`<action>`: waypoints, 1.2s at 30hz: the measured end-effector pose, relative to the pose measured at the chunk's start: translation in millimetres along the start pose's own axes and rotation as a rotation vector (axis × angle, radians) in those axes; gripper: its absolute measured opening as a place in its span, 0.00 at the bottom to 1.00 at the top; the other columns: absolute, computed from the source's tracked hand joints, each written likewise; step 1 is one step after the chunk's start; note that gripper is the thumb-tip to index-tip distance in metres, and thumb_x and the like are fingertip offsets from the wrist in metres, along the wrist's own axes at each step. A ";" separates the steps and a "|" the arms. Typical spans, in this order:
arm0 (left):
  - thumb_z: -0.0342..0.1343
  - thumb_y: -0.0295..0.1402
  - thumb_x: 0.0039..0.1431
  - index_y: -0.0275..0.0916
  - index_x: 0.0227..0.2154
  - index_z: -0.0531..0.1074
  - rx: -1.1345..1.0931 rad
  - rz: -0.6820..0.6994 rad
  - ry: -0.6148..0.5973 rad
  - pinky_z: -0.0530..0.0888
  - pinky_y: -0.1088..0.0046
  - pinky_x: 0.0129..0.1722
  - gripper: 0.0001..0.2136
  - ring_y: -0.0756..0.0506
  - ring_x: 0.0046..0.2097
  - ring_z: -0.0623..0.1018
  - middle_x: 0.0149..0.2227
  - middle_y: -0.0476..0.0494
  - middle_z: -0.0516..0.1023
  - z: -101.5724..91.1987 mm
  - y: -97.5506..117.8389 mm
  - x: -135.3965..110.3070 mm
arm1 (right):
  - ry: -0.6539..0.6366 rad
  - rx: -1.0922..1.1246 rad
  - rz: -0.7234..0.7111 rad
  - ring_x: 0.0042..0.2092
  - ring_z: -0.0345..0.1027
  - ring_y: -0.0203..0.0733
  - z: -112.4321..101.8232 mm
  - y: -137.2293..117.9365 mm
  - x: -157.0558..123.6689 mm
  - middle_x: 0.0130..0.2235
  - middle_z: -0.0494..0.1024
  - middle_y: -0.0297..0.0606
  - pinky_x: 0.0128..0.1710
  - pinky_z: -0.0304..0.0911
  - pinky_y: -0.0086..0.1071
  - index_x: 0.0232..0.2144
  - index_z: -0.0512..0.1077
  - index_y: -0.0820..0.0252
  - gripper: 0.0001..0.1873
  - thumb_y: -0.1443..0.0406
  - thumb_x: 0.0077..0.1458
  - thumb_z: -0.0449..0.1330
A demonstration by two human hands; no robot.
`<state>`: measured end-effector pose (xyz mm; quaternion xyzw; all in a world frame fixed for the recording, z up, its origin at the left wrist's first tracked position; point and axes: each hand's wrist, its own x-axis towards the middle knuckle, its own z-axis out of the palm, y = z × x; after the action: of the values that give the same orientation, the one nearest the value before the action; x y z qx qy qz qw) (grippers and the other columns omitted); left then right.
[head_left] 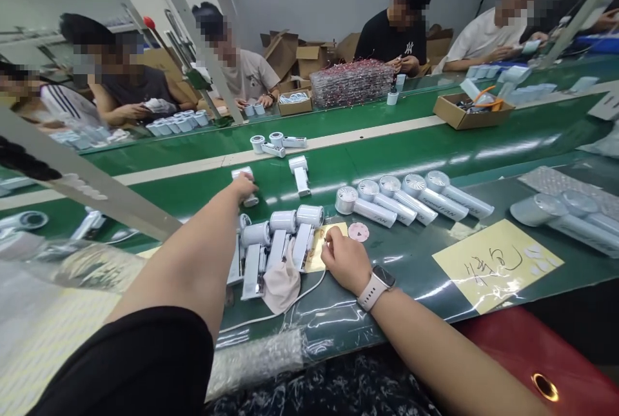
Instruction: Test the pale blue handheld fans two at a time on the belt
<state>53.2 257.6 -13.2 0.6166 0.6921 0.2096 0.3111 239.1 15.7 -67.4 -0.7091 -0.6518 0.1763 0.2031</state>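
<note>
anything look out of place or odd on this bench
The crumpled beige cloth, perhaps a face mask, looks out of place: it lies against the grouped handheld fans near the right hand. No spill or damage stands out.

smooth plastic fans [277, 248], glossy belt [358, 161], matt paper sheet [459, 258], cardboard box [461, 115]

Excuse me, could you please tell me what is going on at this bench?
A person is working with white handheld fans. Their left hand touches one fan out on the green surface; how firmly is unclear. Their right hand is pinched beside a yellow paper, apparently at the end of a white cable. A row of five fans lies to the right, and several co-workers sit opposite.
</note>
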 end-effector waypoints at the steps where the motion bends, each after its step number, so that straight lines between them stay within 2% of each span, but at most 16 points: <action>1: 0.57 0.39 0.65 0.37 0.54 0.69 0.013 -0.007 -0.026 0.77 0.55 0.48 0.18 0.41 0.50 0.77 0.54 0.38 0.73 9.2 8.5 3.4 | 0.002 0.028 0.010 0.33 0.72 0.46 0.4 0.3 1.0 0.32 0.79 0.39 0.29 0.51 0.33 0.43 0.66 0.60 0.08 0.66 0.62 0.52; 4: 0.56 0.39 0.65 0.37 0.54 0.69 0.089 -0.017 -0.084 0.77 0.55 0.48 0.18 0.41 0.50 0.77 0.54 0.38 0.73 47.2 38.9 12.9 | 0.011 0.118 0.023 0.31 0.71 0.45 0.7 1.9 2.7 0.29 0.78 0.35 0.29 0.49 0.32 0.42 0.66 0.59 0.07 0.66 0.61 0.52; 7: 0.56 0.39 0.65 0.37 0.54 0.69 0.129 -0.032 -0.067 0.77 0.55 0.49 0.18 0.40 0.51 0.76 0.54 0.37 0.73 85.6 67.4 14.6 | 0.030 0.209 0.029 0.30 0.70 0.43 -0.8 5.0 3.5 0.27 0.76 0.32 0.29 0.50 0.31 0.39 0.65 0.57 0.05 0.66 0.59 0.53; 10: 0.57 0.39 0.64 0.37 0.54 0.69 0.111 -0.035 -0.053 0.77 0.55 0.49 0.18 0.40 0.51 0.76 0.55 0.37 0.73 100.8 82.4 6.5 | 0.056 0.306 0.035 0.29 0.70 0.42 -1.6 8.8 4.8 0.25 0.74 0.30 0.29 0.51 0.30 0.37 0.65 0.55 0.04 0.67 0.57 0.54; 13: 0.57 0.39 0.64 0.37 0.54 0.69 0.026 -0.008 -0.113 0.77 0.55 0.49 0.18 0.40 0.51 0.76 0.54 0.38 0.73 87.6 81.8 -8.3 | 0.077 0.423 0.041 0.29 0.70 0.42 -0.6 12.8 6.7 0.24 0.74 0.29 0.29 0.52 0.30 0.35 0.63 0.54 0.04 0.67 0.56 0.55; 17: 0.57 0.38 0.63 0.37 0.52 0.70 -0.200 0.091 -0.197 0.78 0.59 0.46 0.17 0.41 0.47 0.78 0.49 0.39 0.76 45.3 65.8 -42.3 | 0.065 0.639 0.038 0.29 0.72 0.41 1.3 16.9 8.4 0.27 0.76 0.30 0.29 0.58 0.30 0.33 0.61 0.54 0.05 0.67 0.55 0.55; 19: 0.56 0.39 0.61 0.38 0.51 0.69 -0.334 0.149 -0.193 0.78 0.62 0.43 0.17 0.41 0.46 0.79 0.47 0.40 0.78 18.6 52.4 -68.0 | 0.030 0.762 0.027 0.26 0.71 0.39 1.8 17.0 7.8 0.27 0.76 0.29 0.28 0.61 0.29 0.33 0.59 0.53 0.06 0.68 0.56 0.55; 22: 0.59 0.48 0.53 0.40 0.49 0.69 -0.544 0.211 -0.203 0.79 0.61 0.41 0.24 0.38 0.44 0.81 0.46 0.39 0.80 -22.3 24.2 -116.9 | -0.036 0.915 0.010 0.22 0.67 0.36 2.3 12.5 3.8 0.24 0.73 0.27 0.26 0.62 0.29 0.33 0.59 0.53 0.05 0.66 0.55 0.55; 24: 0.67 0.49 0.42 0.41 0.46 0.71 -0.835 0.268 -0.308 0.79 0.57 0.41 0.29 0.35 0.45 0.81 0.47 0.37 0.81 -42.6 2.4 -153.0 | -0.098 0.985 0.002 0.21 0.64 0.35 2.4 5.1 -2.4 0.22 0.70 0.25 0.25 0.62 0.29 0.34 0.60 0.54 0.06 0.64 0.54 0.56; 25: 0.69 0.49 0.40 0.43 0.45 0.72 -0.937 0.288 -0.323 0.79 0.57 0.43 0.29 0.35 0.46 0.81 0.48 0.39 0.81 -48.8 -8.0 -170.5 | -0.139 1.010 -0.003 0.20 0.63 0.35 2.1 0.1 -7.1 0.22 0.69 0.25 0.24 0.62 0.29 0.35 0.61 0.54 0.07 0.63 0.53 0.56; 27: 0.68 0.51 0.43 0.46 0.44 0.73 -1.070 0.307 -0.325 0.78 0.54 0.47 0.26 0.34 0.50 0.80 0.51 0.42 0.80 -52.3 -25.0 -200.8 | -0.233 1.045 -0.022 0.20 0.63 0.36 0.1 -11.8 -19.7 0.21 0.69 0.26 0.23 0.61 0.30 0.39 0.65 0.57 0.11 0.60 0.53 0.57; 28: 0.64 0.55 0.48 0.46 0.43 0.72 -1.109 0.320 -0.313 0.78 0.51 0.48 0.24 0.33 0.52 0.79 0.51 0.42 0.80 -50.4 -31.1 -212.3 | -0.285 1.054 -0.035 0.21 0.64 0.37 -1.8 -18.4 -27.4 0.22 0.70 0.27 0.24 0.62 0.31 0.41 0.67 0.58 0.14 0.58 0.54 0.57; 29: 0.58 0.59 0.52 0.46 0.42 0.72 -1.139 0.328 -0.307 0.77 0.48 0.50 0.24 0.32 0.54 0.78 0.51 0.41 0.80 -46.7 -35.4 -221.1 | -0.342 1.052 -0.050 0.22 0.65 0.38 -4.5 -25.1 -35.6 0.22 0.70 0.28 0.25 0.63 0.32 0.42 0.68 0.59 0.15 0.57 0.55 0.57; 31: 0.52 0.66 0.51 0.44 0.38 0.71 -1.198 0.341 -0.313 0.75 0.47 0.53 0.29 0.30 0.58 0.76 0.49 0.40 0.81 -37.1 -39.7 -230.8 | -0.441 1.002 -0.096 0.25 0.67 0.40 -11.6 -38.5 -52.1 0.23 0.72 0.31 0.29 0.64 0.34 0.43 0.72 0.59 0.17 0.55 0.57 0.57; 33: 0.55 0.67 0.46 0.43 0.34 0.70 -1.276 0.331 -0.333 0.75 0.49 0.54 0.30 0.30 0.58 0.75 0.46 0.39 0.81 -27.3 -39.8 -234.0 | -0.487 0.913 -0.162 0.30 0.69 0.43 -19.1 -51.4 -66.2 0.27 0.75 0.34 0.33 0.63 0.35 0.41 0.75 0.57 0.15 0.55 0.59 0.57; 36: 0.61 0.66 0.40 0.42 0.31 0.68 -1.401 0.321 -0.382 0.76 0.52 0.53 0.31 0.30 0.57 0.75 0.43 0.40 0.82 -14.6 -34.3 -236.0 | -0.437 0.855 -0.245 0.36 0.69 0.45 -25.2 -68.1 -79.1 0.32 0.78 0.37 0.37 0.62 0.36 0.33 0.77 0.56 0.13 0.56 0.59 0.57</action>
<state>29.2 21.6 14.7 0.3933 0.2315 0.5337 0.7120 187.1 -60.0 -11.8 -0.4268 -0.6270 0.5474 0.3535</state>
